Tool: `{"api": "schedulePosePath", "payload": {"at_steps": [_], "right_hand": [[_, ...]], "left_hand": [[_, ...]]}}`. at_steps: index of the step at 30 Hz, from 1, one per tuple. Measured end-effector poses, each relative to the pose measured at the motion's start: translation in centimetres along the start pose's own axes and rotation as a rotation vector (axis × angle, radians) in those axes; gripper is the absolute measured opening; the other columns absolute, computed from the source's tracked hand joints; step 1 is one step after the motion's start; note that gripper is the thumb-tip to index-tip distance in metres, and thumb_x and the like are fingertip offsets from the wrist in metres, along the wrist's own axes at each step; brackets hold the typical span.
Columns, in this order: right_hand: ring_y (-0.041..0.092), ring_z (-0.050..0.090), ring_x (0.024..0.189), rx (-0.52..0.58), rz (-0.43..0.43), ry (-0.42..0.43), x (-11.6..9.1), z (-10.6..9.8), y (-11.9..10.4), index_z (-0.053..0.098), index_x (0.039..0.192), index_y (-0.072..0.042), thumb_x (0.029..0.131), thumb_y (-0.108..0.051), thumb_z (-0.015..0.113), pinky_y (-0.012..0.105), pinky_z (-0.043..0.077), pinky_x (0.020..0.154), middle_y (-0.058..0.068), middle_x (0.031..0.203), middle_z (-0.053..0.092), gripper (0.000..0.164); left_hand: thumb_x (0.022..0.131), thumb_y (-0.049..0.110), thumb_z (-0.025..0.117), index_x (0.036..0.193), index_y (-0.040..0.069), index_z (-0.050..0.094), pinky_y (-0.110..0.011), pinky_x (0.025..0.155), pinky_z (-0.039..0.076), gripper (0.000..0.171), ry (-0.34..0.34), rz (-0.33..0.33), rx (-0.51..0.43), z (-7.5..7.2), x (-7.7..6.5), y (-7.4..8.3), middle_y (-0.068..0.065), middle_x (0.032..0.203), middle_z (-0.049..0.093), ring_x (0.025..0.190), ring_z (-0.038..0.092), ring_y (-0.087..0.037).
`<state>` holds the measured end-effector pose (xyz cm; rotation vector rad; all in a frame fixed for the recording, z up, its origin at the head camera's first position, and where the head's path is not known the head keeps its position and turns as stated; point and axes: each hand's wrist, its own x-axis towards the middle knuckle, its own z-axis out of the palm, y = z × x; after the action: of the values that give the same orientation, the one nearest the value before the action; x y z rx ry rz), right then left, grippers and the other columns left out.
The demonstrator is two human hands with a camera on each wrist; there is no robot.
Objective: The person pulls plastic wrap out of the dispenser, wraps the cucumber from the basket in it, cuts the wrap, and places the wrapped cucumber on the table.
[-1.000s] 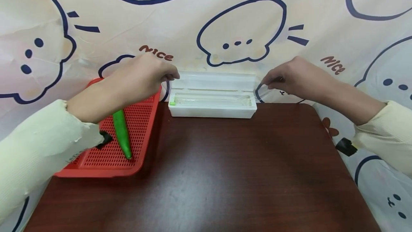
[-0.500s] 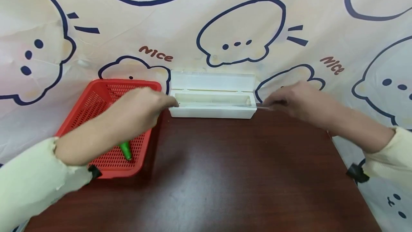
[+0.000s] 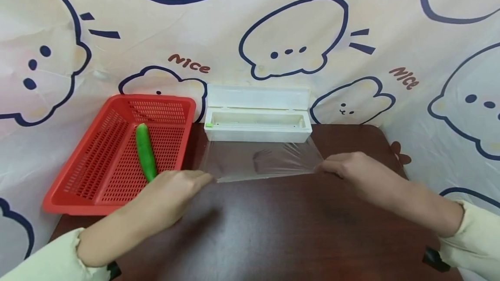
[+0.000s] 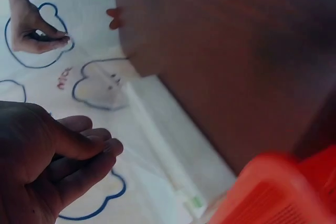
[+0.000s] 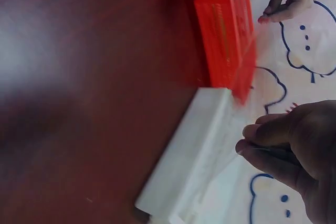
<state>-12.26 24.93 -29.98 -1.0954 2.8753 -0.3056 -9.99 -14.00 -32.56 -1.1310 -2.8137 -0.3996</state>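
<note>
"Head view shows the clear film (image 3: 262,159) best. What's the step?"
"Drawing out a length, I'd say; the next move calls for an even, taut pull, neither corner slipping."
"And the fingers (image 4: 92,174)?"
"Pinching it: left hand (image 3: 175,193) at its eight o'clock corner, right hand (image 3: 353,169) at three, film stretched between them over the counter (image 3: 273,237)."
"Beyond that?"
"White box (image 3: 258,135) at twelve, lid (image 3: 258,97) raised, meeting the film's far end; red basket (image 3: 78,210) at nine, holding a cucumber (image 3: 145,153)."

Grn cuke (image 3: 145,151) in red bskt (image 3: 119,168), dk brn tbl (image 3: 281,229), cartoon-print sheet (image 3: 218,25) behind.
</note>
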Motion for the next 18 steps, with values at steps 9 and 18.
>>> {"api": "schedulePosePath", "payload": {"at_steps": [9,18], "right_hand": [[0.002,0.064,0.090,-0.029,-0.100,0.003,-1.4,6.5,0.6,0.069,0.106,-0.014,0.079,-0.001,0.073,0.022,0.055,0.074,-0.008,0.096,0.068,0.030],[0.007,0.063,0.087,-0.111,-0.167,0.071,-2.1,12.8,1.4,0.067,0.103,-0.011,0.073,0.007,0.071,0.024,0.054,0.071,-0.004,0.092,0.065,0.035]], "left_hand": [[0.070,-0.006,0.073,0.101,0.006,0.066,-0.028,0.065,0.056,0.034,0.111,0.159,0.176,6.3,-2.2,0.1,-0.001,0.095,0.069,0.082,0.067,-0.014],[0.068,-0.004,0.072,0.097,0.007,0.065,-0.030,0.060,0.055,0.032,0.113,0.137,0.186,11.1,-3.1,-0.8,-0.001,0.089,0.066,0.076,0.065,-0.015]]}}
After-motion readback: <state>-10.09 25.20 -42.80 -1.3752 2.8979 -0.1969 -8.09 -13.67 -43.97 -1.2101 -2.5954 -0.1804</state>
